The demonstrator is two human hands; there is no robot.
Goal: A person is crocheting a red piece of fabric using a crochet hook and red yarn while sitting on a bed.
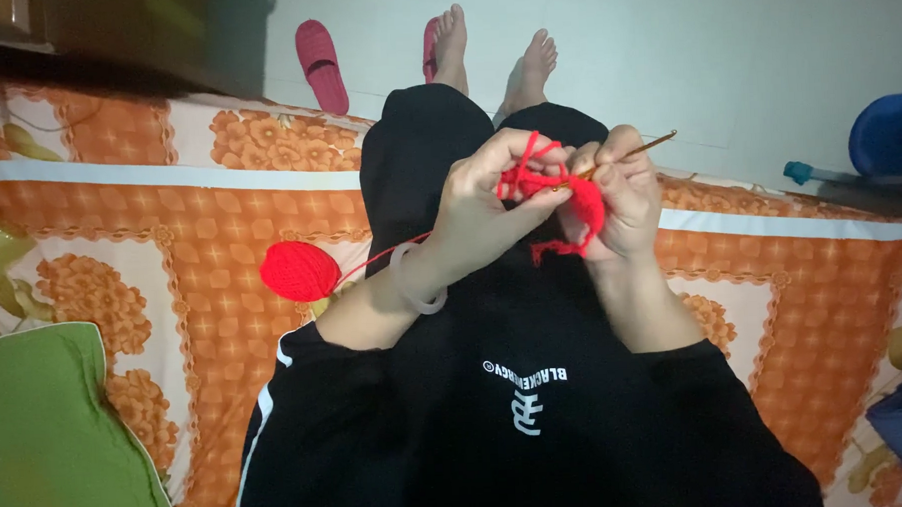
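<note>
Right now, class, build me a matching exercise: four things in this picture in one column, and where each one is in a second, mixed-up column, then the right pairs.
Things
1. ball of red yarn
2. crochet hook
3. pink slippers
4. green cushion

Places
A. on the pale floor, by the bare feet
B. at the picture's lower left corner
C. on the orange flowered sheet, beside the black-clad leg
D. in the right hand, next to the left hand

Pairs: 1-C, 2-D, 3-A, 4-B
</note>
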